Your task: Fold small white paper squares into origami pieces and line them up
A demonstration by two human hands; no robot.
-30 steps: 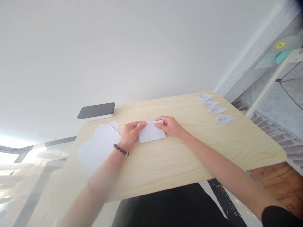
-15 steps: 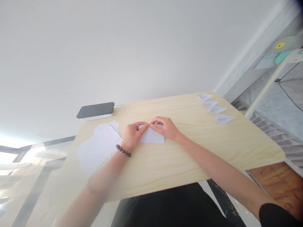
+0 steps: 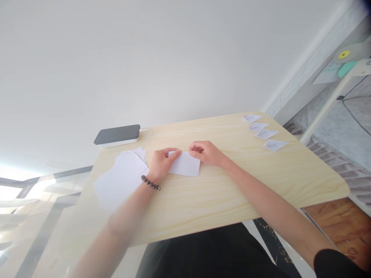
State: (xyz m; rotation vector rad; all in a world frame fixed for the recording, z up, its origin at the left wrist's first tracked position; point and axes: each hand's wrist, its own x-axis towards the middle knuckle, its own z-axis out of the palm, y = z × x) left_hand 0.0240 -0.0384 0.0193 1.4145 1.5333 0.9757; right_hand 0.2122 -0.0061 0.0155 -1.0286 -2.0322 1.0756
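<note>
A folded white sheet of paper (image 3: pixel 185 166) lies on the pale wooden table in front of me, its fold along the far edge. My left hand (image 3: pixel 164 162) grips its left end, with the thumb on top and the fingers behind. A dark bead bracelet (image 3: pixel 150 183) circles my left wrist. At the far right corner of the sheet, my right hand (image 3: pixel 205 152) is closed, its thumb and fingertips pinching the folded edge. Loose white sheets (image 3: pixel 121 175) lie overlapping to the left of my left hand.
Several small folded paper pieces (image 3: pixel 274 145) stand in a row at the table's far right. A dark-screened device on a white base (image 3: pixel 117 135), with a white cable, is at the far left. The wooden table (image 3: pixel 261 177) meets a white wall behind.
My right hand has slid rightward along the far edge, away from my left thumb, to the sheet's right corner. The paper has tilted slightly. My left hand has barely moved.
</note>
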